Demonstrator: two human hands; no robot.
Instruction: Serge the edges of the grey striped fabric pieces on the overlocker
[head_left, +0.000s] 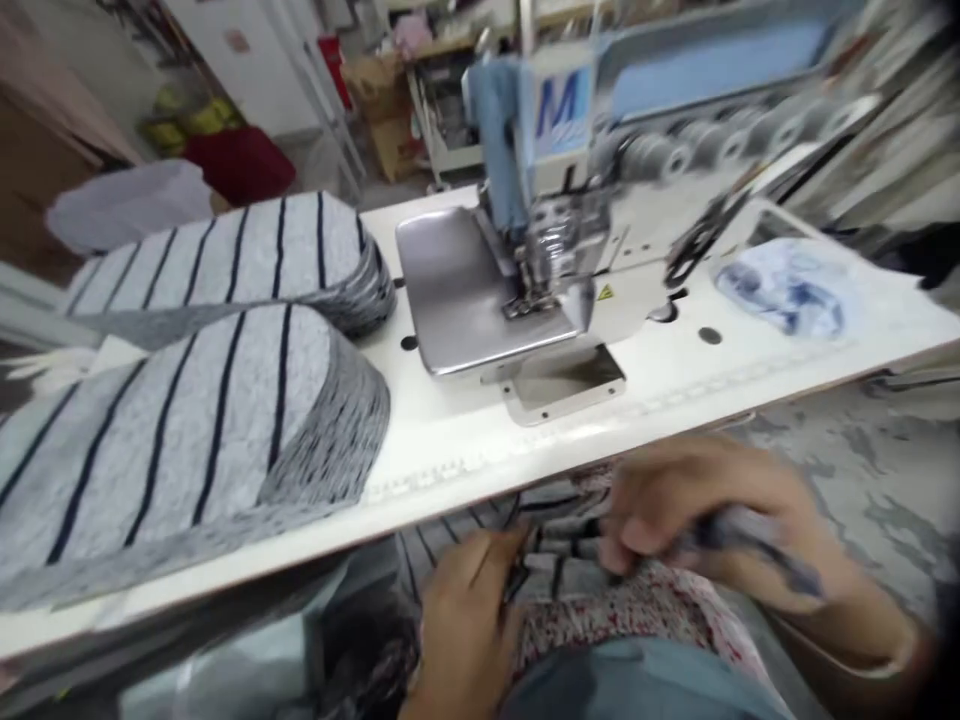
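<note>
Below the table's front edge, over the lap, my left hand [472,610] is closed on a piece of grey striped fabric [559,570] with dark lines. My right hand [697,505] is at the fabric's right side, its fingers curled, smeared by motion. Across its palm lies a slim blue-grey tool [765,550], too blurred to name. Whether the right fingertips also pinch the fabric I cannot tell. Above the hands stands a sewing machine [551,210] with a metal plate [472,290] beside its presser foot.
Two stacks of cut striped panels, a near stack [202,430] and a far stack [240,250], lie on the left of the white table [442,470]. Black-handled scissors [697,240] and a blue-white cloth [784,290] are at right. A row of grey knobs [712,145] stands behind.
</note>
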